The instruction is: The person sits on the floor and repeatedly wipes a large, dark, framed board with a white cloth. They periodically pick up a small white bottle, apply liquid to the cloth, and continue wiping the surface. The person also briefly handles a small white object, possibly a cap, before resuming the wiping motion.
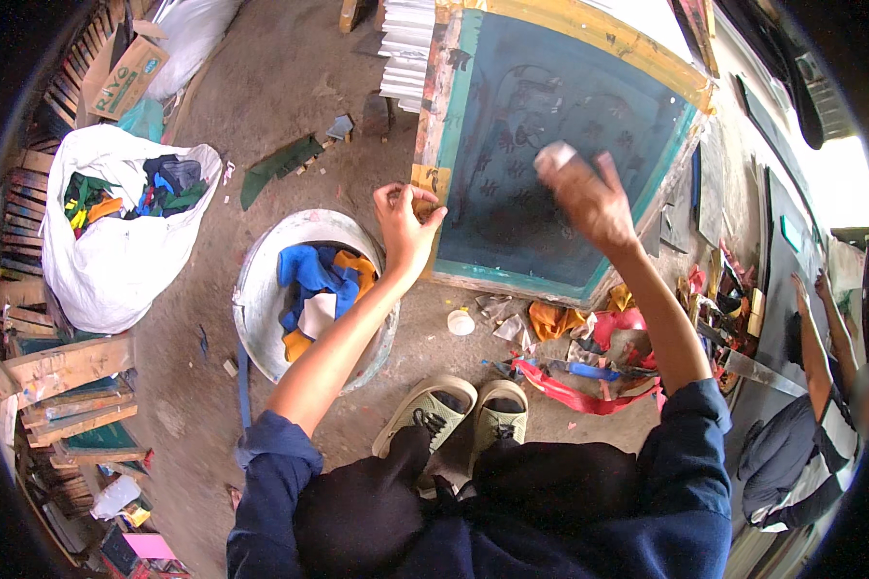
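Observation:
In front of me leans a screen-printing frame with a wooden border, tan tape and a dark blue-green mesh carrying faint darker patterns. My left hand is at its left edge, thumb and fingers closed on the taped border. Over the mesh is my right hand, slightly blurred, its fingers bent round a white wad that looks like cloth and its thumb sticking out. Whether the wad presses on the mesh I cannot tell for sure.
A white bucket of coloured cloths stands left of my feet, beyond it a white sack of rags. Scraps, a red strip and a small white cup lie near the frame. Wooden frames line the left; another person is at right.

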`<state>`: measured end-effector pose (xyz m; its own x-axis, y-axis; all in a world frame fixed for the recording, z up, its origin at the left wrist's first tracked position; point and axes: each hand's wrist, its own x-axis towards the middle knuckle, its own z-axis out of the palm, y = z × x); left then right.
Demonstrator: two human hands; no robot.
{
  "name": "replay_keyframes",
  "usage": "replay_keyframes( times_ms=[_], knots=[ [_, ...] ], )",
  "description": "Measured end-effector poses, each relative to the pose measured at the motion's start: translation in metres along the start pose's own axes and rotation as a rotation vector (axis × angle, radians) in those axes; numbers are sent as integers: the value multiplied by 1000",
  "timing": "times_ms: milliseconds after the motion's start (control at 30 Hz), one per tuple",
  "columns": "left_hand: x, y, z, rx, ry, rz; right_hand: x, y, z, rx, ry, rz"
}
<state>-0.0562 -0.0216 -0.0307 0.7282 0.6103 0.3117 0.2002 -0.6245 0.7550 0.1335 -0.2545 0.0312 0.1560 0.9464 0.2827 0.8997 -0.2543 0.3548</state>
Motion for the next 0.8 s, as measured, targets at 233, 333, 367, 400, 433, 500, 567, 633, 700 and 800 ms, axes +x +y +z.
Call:
replay_keyframes(
  times_ms=[233, 333, 367, 400, 433, 500, 567, 633, 700, 800],
  knots=[
    [-2, 5, 2, -87, -14, -25, -53, -88, 18, 315, -93, -201],
    [1, -3, -2, -24, -25, -10, -13, -34, 8, -6, 39, -272],
    [3, -2, -3, -14, -16, 1, 6, -10, 2, -45, 41, -117],
    [3, -3, -5, 6, -5, 7, 27, 1, -9, 34, 85, 58],
    [1, -2, -6, 24, 4, 9, 42, 3, -18, 115, 125, 231],
    [2, 3, -7, 40, -21, 16, 36, -26, 4, 266, 189, 349],
    [2, 3, -6, 25, -49, 36, -5, -66, 26, 338, 1, 154],
    [2, 1, -7, 67, -47, 57, -42, -114, 31, 237, -70, -68],
    [0, 3, -2, 97, -44, 72, -63, -90, 34, 494, -9, -218],
    [-1, -3, -5, 61, -18, -2, -9, -24, 22, 379, 107, -119]
  ],
)
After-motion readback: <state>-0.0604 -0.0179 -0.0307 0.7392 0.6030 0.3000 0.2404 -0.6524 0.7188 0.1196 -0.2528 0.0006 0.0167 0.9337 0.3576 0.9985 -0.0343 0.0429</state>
